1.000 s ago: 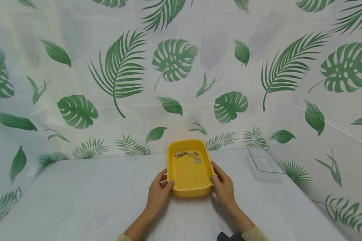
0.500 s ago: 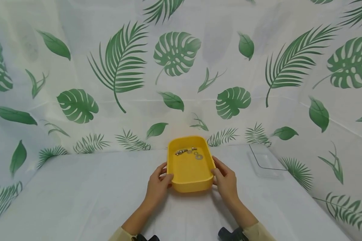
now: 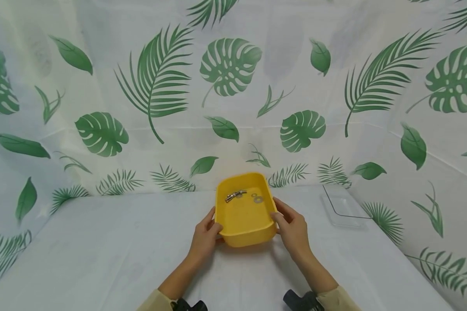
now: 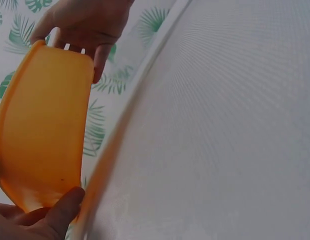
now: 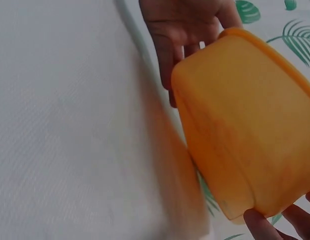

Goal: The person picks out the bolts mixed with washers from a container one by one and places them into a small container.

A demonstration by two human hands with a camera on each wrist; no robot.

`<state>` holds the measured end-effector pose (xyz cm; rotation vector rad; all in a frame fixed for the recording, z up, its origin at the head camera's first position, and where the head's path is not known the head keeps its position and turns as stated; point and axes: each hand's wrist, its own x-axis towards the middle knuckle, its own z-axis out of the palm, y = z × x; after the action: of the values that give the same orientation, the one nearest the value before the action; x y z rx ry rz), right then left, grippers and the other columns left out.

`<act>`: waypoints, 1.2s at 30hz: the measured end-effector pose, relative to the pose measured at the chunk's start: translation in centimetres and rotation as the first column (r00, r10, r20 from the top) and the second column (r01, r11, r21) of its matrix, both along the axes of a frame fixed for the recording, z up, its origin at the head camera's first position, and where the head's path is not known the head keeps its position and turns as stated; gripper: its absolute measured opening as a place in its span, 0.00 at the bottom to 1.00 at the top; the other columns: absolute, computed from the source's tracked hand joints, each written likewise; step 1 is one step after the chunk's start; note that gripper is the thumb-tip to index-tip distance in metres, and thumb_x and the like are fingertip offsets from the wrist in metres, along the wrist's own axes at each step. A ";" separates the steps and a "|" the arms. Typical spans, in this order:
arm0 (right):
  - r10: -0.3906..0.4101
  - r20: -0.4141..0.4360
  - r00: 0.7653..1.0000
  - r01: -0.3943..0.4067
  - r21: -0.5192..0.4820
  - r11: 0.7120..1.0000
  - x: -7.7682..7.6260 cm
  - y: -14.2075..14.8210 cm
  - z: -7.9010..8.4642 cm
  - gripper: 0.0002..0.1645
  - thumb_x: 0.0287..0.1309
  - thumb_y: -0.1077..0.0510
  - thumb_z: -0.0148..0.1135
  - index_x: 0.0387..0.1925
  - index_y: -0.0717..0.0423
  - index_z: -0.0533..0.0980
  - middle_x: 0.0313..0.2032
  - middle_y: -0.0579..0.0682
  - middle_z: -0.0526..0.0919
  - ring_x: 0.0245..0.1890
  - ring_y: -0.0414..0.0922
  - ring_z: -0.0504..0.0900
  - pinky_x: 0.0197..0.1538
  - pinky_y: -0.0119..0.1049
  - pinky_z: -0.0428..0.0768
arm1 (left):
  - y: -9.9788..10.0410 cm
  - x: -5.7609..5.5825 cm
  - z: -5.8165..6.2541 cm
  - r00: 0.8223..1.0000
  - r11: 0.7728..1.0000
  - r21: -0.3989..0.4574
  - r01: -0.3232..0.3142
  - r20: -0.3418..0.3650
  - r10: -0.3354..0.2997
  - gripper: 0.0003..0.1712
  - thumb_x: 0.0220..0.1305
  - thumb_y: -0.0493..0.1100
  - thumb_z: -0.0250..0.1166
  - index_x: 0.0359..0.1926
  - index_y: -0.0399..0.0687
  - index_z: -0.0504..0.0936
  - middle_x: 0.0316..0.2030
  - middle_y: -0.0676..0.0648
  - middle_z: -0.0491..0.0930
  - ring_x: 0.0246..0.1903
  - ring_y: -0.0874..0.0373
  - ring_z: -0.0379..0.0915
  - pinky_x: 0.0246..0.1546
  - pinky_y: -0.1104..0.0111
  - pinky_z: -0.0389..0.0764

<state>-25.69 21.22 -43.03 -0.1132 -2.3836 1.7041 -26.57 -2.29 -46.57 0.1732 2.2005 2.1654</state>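
Both hands hold a yellow plastic tray [image 3: 245, 222] by its two long sides, close over the white table. My left hand [image 3: 203, 239] grips the near left side with the thumb on the rim and the fingers against the outer wall. On the opposite side, my right hand [image 3: 293, 229] has its thumb over the rim and its fingers along the wall. Inside, slim metal fasteners [image 3: 233, 196] lie together at the far left, and a flat washer [image 3: 258, 199] with a smaller ring lies right of them. The wrist views show the tray's outer wall [image 4: 47, 110] and hide its contents.
A clear plastic container [image 3: 342, 211] with a dark line along its edge stands at the right of the white-covered table [image 3: 120, 246]. Behind it hangs a leaf-print cloth [image 3: 233, 142]. Dark wrist devices [image 3: 301, 300] sit at the sleeves.
The tray shifts slightly upward in the head view, partly with the camera's movement. One small fastener inside has slid left to join the others. Both hands keep their hold.
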 end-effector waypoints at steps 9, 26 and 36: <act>0.005 0.026 1.000 -0.004 -0.025 1.000 -0.6 0.4 -1.3 0.30 0.67 0.58 0.50 0.70 0.45 0.71 0.68 0.59 0.75 0.58 0.57 0.83 0.38 0.31 0.89 | 0.1 0.0 -0.3 0.999 1.000 -0.023 -0.010 -0.041 0.009 0.40 0.66 0.36 0.53 0.79 0.41 0.56 0.68 0.32 0.72 0.59 0.43 0.80 0.50 0.66 0.87; -0.080 0.086 0.993 0.072 0.092 0.993 -1.7 1.6 -3.1 0.29 0.63 0.58 0.57 0.66 0.49 0.77 0.57 0.62 0.84 0.46 0.47 0.84 0.39 0.28 0.88 | 0.2 -0.6 -1.9 0.979 0.973 -0.194 -0.127 -0.184 0.091 0.37 0.73 0.44 0.57 0.79 0.59 0.57 0.68 0.40 0.74 0.63 0.47 0.77 0.60 0.56 0.82; 0.056 0.148 0.987 -0.073 0.117 0.990 -1.8 3.2 -1.8 0.29 0.68 0.52 0.61 0.68 0.53 0.74 0.63 0.62 0.79 0.56 0.52 0.84 0.45 0.33 0.89 | 0.2 -1.1 -2.3 0.986 0.984 -0.169 -0.051 -0.164 0.022 0.37 0.72 0.42 0.55 0.79 0.55 0.57 0.76 0.44 0.63 0.70 0.46 0.69 0.69 0.53 0.74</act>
<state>-27.50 24.39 -44.85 -0.1463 -2.6172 1.6236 -27.68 -2.06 -48.90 0.3136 2.4848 2.0303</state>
